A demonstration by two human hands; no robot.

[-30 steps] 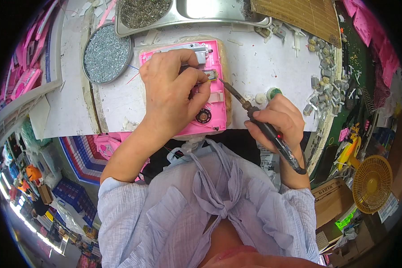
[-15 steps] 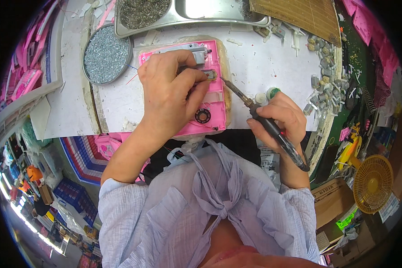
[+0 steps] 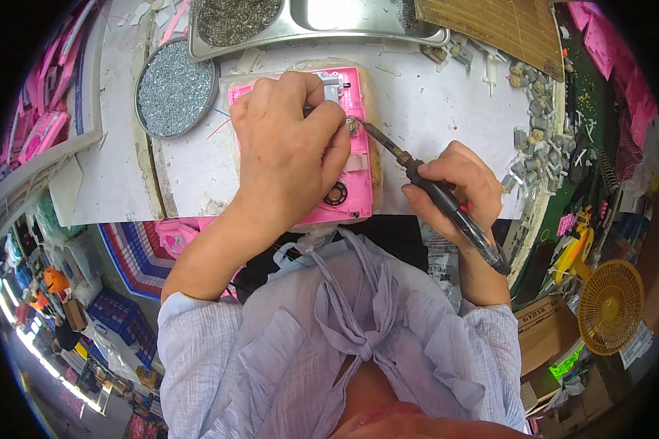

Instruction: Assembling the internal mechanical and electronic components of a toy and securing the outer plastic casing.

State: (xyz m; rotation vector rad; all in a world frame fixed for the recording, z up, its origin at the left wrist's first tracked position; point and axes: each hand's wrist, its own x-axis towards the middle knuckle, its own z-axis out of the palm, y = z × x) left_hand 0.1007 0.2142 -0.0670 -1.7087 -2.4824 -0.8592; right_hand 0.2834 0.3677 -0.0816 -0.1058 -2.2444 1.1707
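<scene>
A pink plastic housing (image 3: 358,183) lies on the bench in front of me, with a grey part (image 3: 332,84) near its far end and a round black speaker (image 3: 336,194) near its close end. Over the housing my left hand (image 3: 285,143) is closed in a pinch; whatever sits between its fingertips is hidden. My right hand (image 3: 463,186) grips a black soldering iron (image 3: 447,201), tilted toward the upper left. Its tip reaches a small metal part (image 3: 353,126) on the housing, right beside my left fingertips. Whether the tip touches it is hard to tell.
Left of the housing stands a round dish of small metal screws (image 3: 174,88). A steel tray (image 3: 311,36) lies beyond, under the edge of a brown board (image 3: 490,29). Several small grey motors (image 3: 538,132) are heaped at the right edge. A yellow fan (image 3: 610,307) stands lower right.
My left hand has shifted right and now covers more of the housing and speaker. The soldering iron's tip has moved slightly up and left, closer to my left fingertips.
</scene>
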